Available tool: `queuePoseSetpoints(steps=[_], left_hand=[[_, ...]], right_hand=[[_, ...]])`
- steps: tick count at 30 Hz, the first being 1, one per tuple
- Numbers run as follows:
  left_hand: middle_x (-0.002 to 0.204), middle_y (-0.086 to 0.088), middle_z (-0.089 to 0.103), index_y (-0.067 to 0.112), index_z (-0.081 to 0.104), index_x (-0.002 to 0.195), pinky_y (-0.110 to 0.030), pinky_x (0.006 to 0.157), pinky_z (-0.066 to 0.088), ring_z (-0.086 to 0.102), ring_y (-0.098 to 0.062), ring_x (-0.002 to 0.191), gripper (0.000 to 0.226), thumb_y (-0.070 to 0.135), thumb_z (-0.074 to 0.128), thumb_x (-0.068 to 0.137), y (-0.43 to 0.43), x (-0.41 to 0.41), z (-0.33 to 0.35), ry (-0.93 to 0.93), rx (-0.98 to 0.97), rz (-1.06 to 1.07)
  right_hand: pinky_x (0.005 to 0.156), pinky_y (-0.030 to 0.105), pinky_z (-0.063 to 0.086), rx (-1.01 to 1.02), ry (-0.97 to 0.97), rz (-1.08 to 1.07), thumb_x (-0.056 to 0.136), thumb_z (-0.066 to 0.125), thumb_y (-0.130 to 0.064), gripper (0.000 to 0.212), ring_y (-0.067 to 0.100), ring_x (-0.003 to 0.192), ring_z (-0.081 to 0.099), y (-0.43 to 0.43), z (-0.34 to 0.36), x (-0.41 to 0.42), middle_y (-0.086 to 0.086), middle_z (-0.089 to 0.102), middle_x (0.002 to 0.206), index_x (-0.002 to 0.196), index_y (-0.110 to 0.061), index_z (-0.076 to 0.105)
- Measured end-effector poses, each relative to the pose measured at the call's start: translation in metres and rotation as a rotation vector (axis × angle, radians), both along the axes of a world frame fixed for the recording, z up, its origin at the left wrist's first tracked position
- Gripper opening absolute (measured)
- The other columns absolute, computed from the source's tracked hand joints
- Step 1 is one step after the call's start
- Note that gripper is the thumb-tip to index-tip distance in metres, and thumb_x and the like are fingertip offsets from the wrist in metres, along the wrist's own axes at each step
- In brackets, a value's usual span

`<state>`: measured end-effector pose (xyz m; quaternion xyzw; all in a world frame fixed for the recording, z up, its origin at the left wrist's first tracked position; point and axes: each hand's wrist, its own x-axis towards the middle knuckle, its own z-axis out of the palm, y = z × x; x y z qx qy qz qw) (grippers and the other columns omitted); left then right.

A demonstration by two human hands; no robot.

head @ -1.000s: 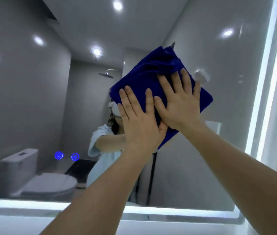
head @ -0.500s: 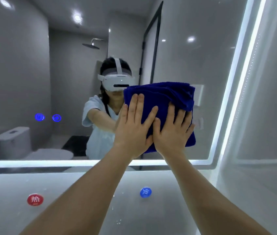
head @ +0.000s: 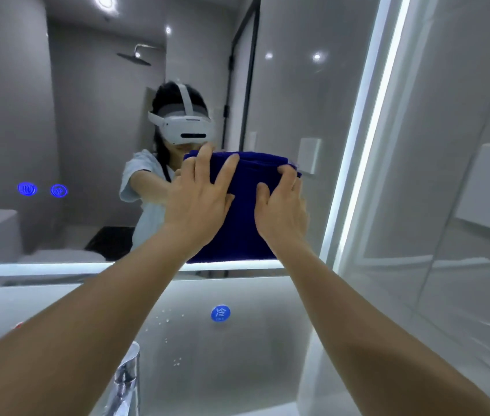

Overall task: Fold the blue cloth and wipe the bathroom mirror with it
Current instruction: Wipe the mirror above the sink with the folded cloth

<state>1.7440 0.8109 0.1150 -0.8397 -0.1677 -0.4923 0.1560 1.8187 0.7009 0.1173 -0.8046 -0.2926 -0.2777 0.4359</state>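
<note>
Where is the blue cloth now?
Head view, centre-right: the cloth lies against the mirror above its lit lower edge, under the left hand and right hand.

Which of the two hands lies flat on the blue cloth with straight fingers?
The left hand: its fingers spread straight on the blue cloth, while the right hand curls over the top edge.
</note>
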Motion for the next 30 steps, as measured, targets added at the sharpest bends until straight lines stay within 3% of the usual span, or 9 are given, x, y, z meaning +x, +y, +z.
queuePoseSetpoints(steps=[2, 5, 8, 11, 17, 26, 30], left_hand=[[0.146, -0.021, 0.028, 0.015, 0.021, 0.146, -0.044, 0.083, 0.047, 0.04, -0.04, 0.12, 0.065, 0.029, 0.051, 0.091, -0.006, -0.002, 0.011, 0.036, -0.067, 0.035], [0.144, -0.016, 0.031, 0.015, 0.006, 0.148, -0.043, 0.096, 0.037, 0.033, -0.035, 0.127, 0.068, 0.027, 0.046, 0.094, -0.006, -0.004, 0.02, 0.056, -0.09, 0.086], [0.141, -0.014, 0.035, 0.011, 0.018, 0.144, -0.041, 0.1, 0.033, 0.034, -0.033, 0.126, 0.061, 0.02, 0.049, 0.093, -0.005, -0.006, 0.024, 0.07, -0.116, 0.153], [0.135, -0.012, 0.04, 0.01, 0.035, 0.133, -0.039, 0.096, 0.033, 0.036, -0.031, 0.122, 0.044, 0.018, 0.05, 0.092, -0.01, -0.005, 0.025, 0.078, -0.136, 0.19], [0.13, -0.011, 0.043, 0.016, 0.042, 0.131, -0.041, 0.097, 0.032, 0.034, -0.031, 0.12, 0.038, 0.021, 0.049, 0.093, -0.01, -0.003, 0.026, 0.066, -0.173, 0.21], [0.13, -0.011, 0.049, 0.015, 0.039, 0.129, -0.042, 0.096, 0.034, 0.042, -0.033, 0.117, 0.038, 0.02, 0.049, 0.093, -0.012, -0.012, 0.027, 0.137, -0.174, 0.192], [0.121, -0.014, 0.053, 0.008, 0.04, 0.122, -0.043, 0.082, 0.048, 0.055, -0.033, 0.101, 0.034, 0.017, 0.051, 0.092, -0.019, -0.028, 0.03, 0.124, -0.25, 0.058]], right_hand=[[0.09, 0.051, 0.046, 0.004, 0.023, 0.033, 0.096, 0.041, -0.029, 0.049, 0.028, 0.106, 0.054, -0.005, 0.014, 0.0, 0.005, 0.047, 0.13, 0.139, -0.022, 0.019], [0.083, 0.042, 0.05, -0.09, -0.011, 0.022, 0.095, 0.046, -0.025, 0.056, 0.026, 0.101, 0.057, -0.012, 0.027, 0.004, 0.005, 0.051, 0.123, 0.142, -0.028, 0.016], [0.08, 0.039, 0.047, -0.163, -0.014, -0.03, 0.094, 0.049, -0.025, 0.043, 0.027, 0.1, 0.055, -0.011, 0.031, 0.01, 0.008, 0.048, 0.123, 0.134, -0.026, 0.033], [0.086, 0.042, 0.046, -0.206, -0.014, -0.081, 0.093, 0.05, -0.024, 0.043, 0.029, 0.105, 0.05, -0.009, 0.028, 0.014, 0.01, 0.041, 0.125, 0.133, -0.028, 0.035], [0.102, 0.052, 0.03, -0.286, -0.093, -0.162, 0.088, 0.057, -0.019, 0.045, 0.029, 0.122, 0.033, -0.008, 0.027, 0.02, 0.006, 0.035, 0.135, 0.129, -0.029, 0.042], [0.101, 0.051, 0.031, -0.26, -0.121, -0.084, 0.088, 0.05, -0.01, 0.034, 0.026, 0.112, 0.048, -0.02, 0.023, 0.016, 0.003, 0.053, 0.122, 0.12, -0.02, 0.046], [0.095, 0.048, 0.041, -0.213, -0.095, 0.001, 0.09, 0.05, -0.01, 0.031, 0.027, 0.103, 0.054, -0.031, 0.026, 0.008, 0.005, 0.056, 0.115, 0.119, -0.019, 0.048]])
